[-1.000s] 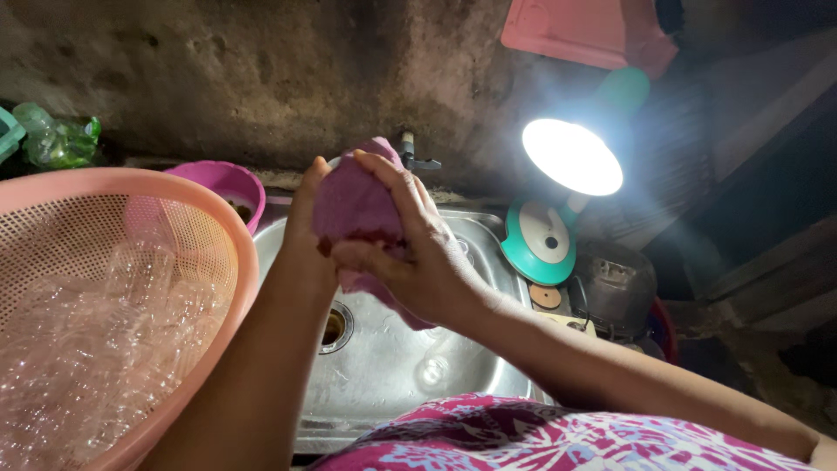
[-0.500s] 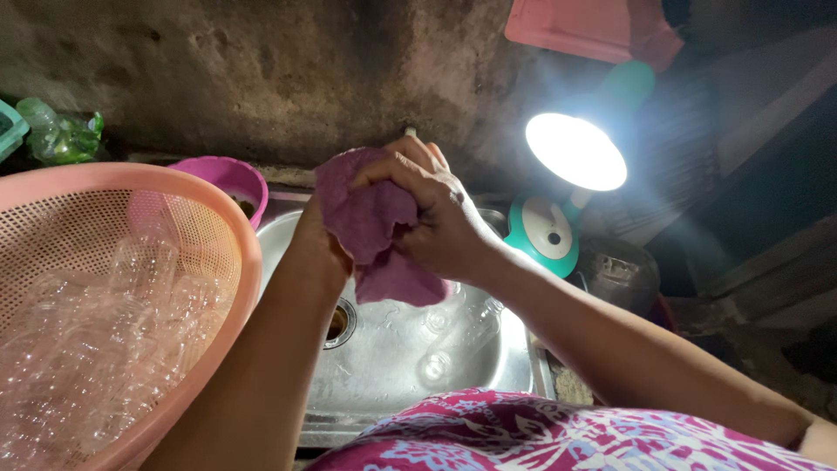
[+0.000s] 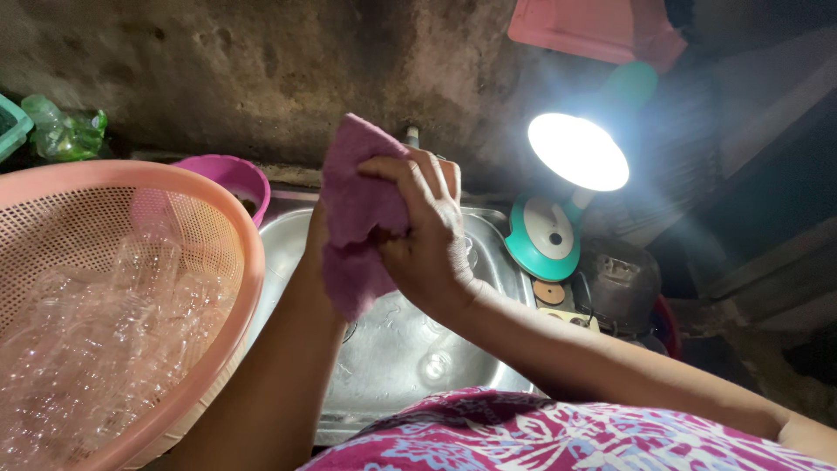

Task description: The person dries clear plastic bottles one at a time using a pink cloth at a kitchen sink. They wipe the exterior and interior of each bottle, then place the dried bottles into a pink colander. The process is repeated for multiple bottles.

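Observation:
A purple cloth [image 3: 353, 209] is held up over a steel sink [image 3: 392, 366]. My right hand [image 3: 427, 253] grips the cloth from the right, fingers spread across its upper edge. My left hand [image 3: 314, 231] is wrapped inside the cloth and almost wholly hidden; only its wrist edge shows, with the forearm rising from the bottom of the view. The lower end of the cloth hangs down over the sink basin.
A large pink mesh basket [image 3: 248, 262] full of clear plastic cups [image 3: 96, 331] stands at the left. A purple bowl [image 3: 231, 174] sits behind it by the rough wall. A bright lamp [image 3: 575, 153] on a teal base [image 3: 545, 235] stands right of the sink.
Both hands have risen slightly with the cloth. The cloth now covers the left hand more fully, and the right hand has shifted its grip over it.

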